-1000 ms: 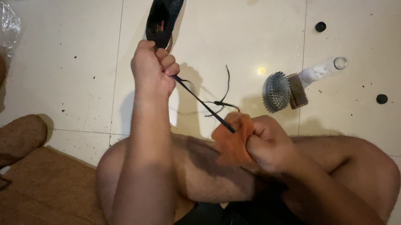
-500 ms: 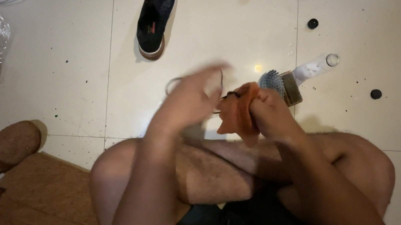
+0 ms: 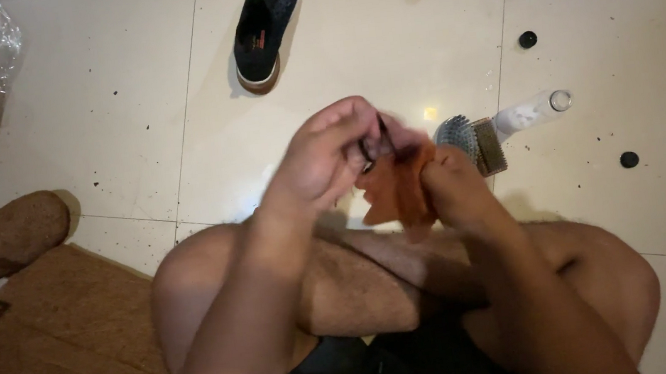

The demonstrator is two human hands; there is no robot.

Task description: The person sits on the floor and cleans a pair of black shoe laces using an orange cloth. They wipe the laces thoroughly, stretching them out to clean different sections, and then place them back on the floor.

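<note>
Seated cross-legged on the tiled floor [image 3: 132, 109]; left hand [image 3: 330, 158] closed, fingertips pinched on a black shoelace [image 3: 370, 148], right hand [image 3: 446, 187] clamped round an orange cloth [image 3: 400, 192] wrapped on the same lace, both meeting above the knees. Step in hand, by my reading: wiping the lace through the cloth. Next pull wants the lace kept taut and the cloth squeezed firmly; black shoe [image 3: 266, 23] lies well apart ahead, brush [image 3: 470, 142] and white bottle [image 3: 529, 112] just beyond the right hand
</note>
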